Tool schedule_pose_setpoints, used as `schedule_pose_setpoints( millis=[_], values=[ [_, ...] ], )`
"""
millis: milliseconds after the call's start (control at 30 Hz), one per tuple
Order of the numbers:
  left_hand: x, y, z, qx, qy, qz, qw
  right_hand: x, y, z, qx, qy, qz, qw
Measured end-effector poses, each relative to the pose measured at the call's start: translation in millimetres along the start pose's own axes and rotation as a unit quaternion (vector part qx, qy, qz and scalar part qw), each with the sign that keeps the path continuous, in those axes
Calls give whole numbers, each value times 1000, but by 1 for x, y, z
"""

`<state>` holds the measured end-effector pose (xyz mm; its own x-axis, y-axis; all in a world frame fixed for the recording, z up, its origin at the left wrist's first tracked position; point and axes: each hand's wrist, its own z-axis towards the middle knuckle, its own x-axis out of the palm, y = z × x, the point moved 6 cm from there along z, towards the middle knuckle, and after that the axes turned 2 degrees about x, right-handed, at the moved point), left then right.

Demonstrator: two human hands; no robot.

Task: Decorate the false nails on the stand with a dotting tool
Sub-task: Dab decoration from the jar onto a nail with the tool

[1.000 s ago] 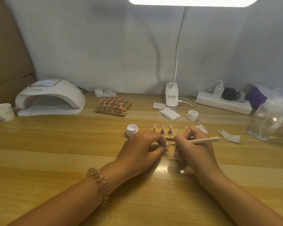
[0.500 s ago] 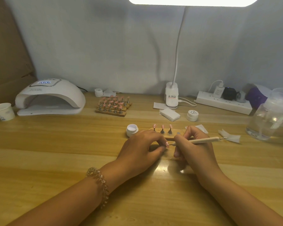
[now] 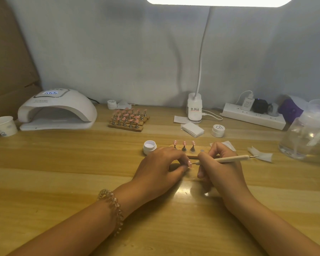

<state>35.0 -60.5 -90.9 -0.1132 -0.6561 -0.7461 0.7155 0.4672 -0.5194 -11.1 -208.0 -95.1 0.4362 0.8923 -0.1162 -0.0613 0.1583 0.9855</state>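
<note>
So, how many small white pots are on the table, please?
3: an open pot beside the left hand, a lidded pot right of the stack of wipes, and a third pot right of the nail lamp. Others may be hidden.

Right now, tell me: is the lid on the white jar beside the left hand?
No, the white jar stands open, lidless.

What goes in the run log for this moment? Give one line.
step: dotting | left hand: pinches pink false nail | right hand: holds dotting tool, tip at nail | stand: three nails upright
</note>
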Motion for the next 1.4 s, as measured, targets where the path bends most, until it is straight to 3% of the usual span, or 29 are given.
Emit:
schedule_pose_setpoints(
  millis=[1400],
  values=[
    [0, 1, 0, -4, 3, 12, 1000, -2, 2, -1, -4, -12, 30, 999]
  ],
)
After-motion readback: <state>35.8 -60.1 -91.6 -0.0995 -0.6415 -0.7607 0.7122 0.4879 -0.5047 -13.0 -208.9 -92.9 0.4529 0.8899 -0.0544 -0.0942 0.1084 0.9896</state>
